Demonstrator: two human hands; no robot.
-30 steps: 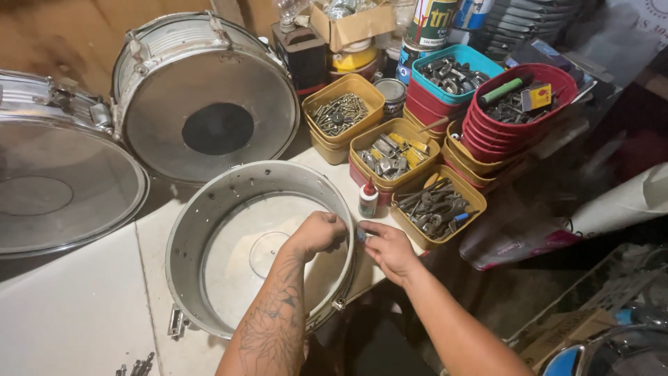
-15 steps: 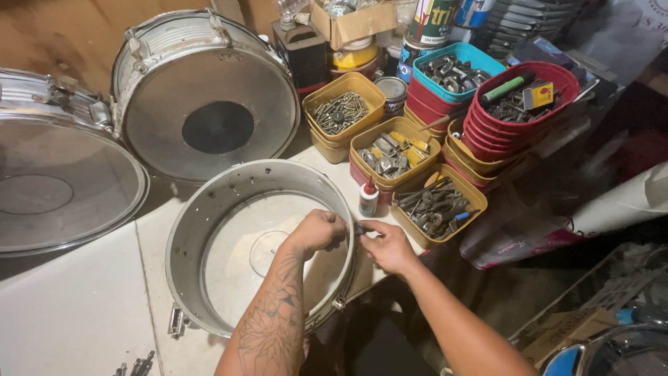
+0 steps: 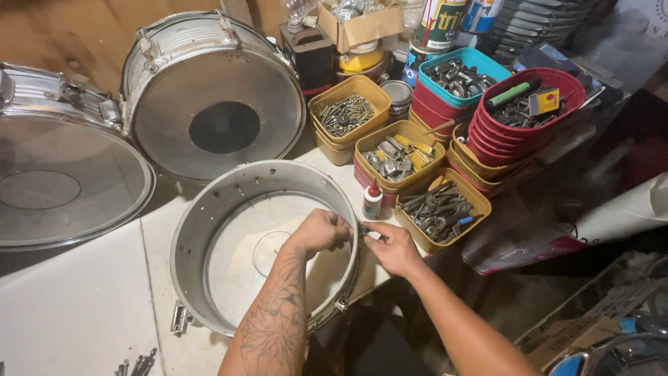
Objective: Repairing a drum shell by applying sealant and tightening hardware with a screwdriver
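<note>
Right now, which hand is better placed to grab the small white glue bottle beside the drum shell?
Right, likely. The right hand sits outside the drum shell, just below the glue bottle; the left hand is inside the rim.

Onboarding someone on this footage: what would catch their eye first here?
Dead centre, a bare metal drum shell lies open on the white tabletop, with the tattooed left hand inside its rim and the right hand just outside, both pinching at the shell wall. Behind it two finished drums lean, and to the right sit stacked tubs of screws and hardware.
</note>
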